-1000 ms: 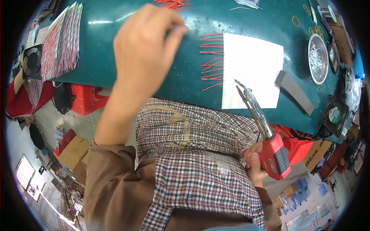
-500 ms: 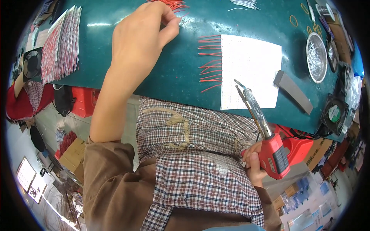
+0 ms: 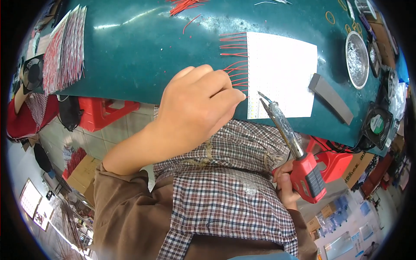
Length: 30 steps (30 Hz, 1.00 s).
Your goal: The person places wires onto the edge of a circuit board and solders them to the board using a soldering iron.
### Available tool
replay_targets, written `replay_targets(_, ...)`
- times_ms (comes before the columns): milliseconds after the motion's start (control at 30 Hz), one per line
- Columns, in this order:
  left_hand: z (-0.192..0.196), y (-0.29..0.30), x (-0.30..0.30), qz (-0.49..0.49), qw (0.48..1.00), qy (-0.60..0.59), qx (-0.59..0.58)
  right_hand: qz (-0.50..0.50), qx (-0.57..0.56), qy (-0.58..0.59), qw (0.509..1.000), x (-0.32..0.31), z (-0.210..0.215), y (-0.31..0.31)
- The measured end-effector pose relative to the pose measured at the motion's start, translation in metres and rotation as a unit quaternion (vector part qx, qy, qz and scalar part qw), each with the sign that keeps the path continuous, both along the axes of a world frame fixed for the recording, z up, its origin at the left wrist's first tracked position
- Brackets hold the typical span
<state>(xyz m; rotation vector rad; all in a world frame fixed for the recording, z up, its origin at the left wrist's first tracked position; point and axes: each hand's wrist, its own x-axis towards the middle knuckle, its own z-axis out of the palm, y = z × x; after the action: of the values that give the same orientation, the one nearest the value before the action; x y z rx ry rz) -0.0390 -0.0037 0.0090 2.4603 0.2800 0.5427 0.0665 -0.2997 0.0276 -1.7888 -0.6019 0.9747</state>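
Lying flat near the front edge of the bench (image 3: pixel 130 56), a white board (image 3: pixel 281 73) carries a row of red wires (image 3: pixel 234 46) that jut out from its left side. Beside that edge, toward its lower end, the left hand (image 3: pixel 203 102) is closed, thumb and fingertips drawn together; whether they pinch a wire is hidden. The right hand (image 3: pixel 287 190) grips the red handle of a soldering gun (image 3: pixel 308 177), whose two thin prongs slant up over the board's lower left part, though contact cannot be told from this angle. A grey block (image 3: pixel 331 99) lies obliquely by the board's right edge, with a round metal bowl (image 3: pixel 357 60) farther right. Above the left hand, a loose red wire (image 3: pixel 189 23) rests apart, just below a red wire pile (image 3: pixel 185 6) at the upper rim. A black fan (image 3: pixel 376 125) stands at the bench's right end. Over on the far left are hanging-edged bundles of red and white strands (image 3: pixel 65 52), near another fan (image 3: pixel 33 74). Below the bench, a checked apron (image 3: pixel 234 203) covers the person's front, and a red stool (image 3: pixel 91 115) stands at the left.
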Motion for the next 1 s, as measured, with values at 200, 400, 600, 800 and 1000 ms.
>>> replay_targets(200,-0.01,-0.002,0.002,0.024,1.0,-0.011,0.015,-0.06,-0.063,-0.005,0.996,-0.004,-0.004,-0.014)
replay_targets(400,-0.009,-0.002,0.002,0.025,1.0,-0.013,0.001,-0.012,-0.06,0.013,0.998,0.002,-0.002,-0.01)
replay_targets(600,-0.012,-0.002,0.003,0.028,0.999,-0.02,0.006,-0.066,-0.035,0.081,0.994,-0.003,0.001,-0.002)
replay_targets(800,-0.012,-0.002,0.004,0.029,0.999,-0.021,0.006,-0.033,-0.033,0.038,0.998,-0.003,-0.001,0.004)
replay_targets(1000,-0.013,-0.002,0.003,0.031,0.999,-0.025,0.002,-0.049,0.006,0.041,0.998,-0.003,0.007,0.013)
